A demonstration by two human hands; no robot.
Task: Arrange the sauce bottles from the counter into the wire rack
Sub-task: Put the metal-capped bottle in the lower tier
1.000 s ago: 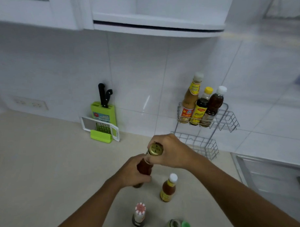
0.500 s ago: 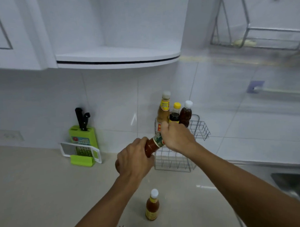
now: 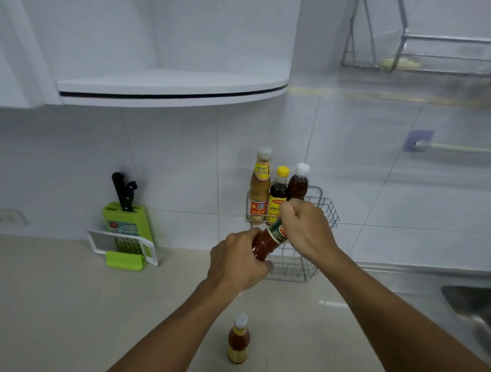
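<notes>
A red sauce bottle (image 3: 267, 239) with a green label is tilted in the air, held by both hands. My left hand (image 3: 236, 262) grips its lower body and my right hand (image 3: 305, 229) closes over its neck and cap. Just behind stands the two-tier wire rack (image 3: 327, 208) against the tiled wall. Its upper tier holds a tan sauce bottle (image 3: 259, 185), a dark bottle with a yellow cap (image 3: 278, 194) and a brown bottle with a white cap (image 3: 297, 184). A small orange-brown bottle (image 3: 238, 339) stands on the counter near me.
A green knife block (image 3: 127, 220) with a grater in a white frame (image 3: 124, 243) stands at the wall on the left. A steel sink (image 3: 479, 308) lies at the right. A curved white shelf (image 3: 171, 88) hangs above, and a dish rack (image 3: 417, 40) at top right.
Both hands lifted the red bottle off the counter and carried it up to the rack, tilting it. The view rose, so the other counter bottles dropped out of sight.
</notes>
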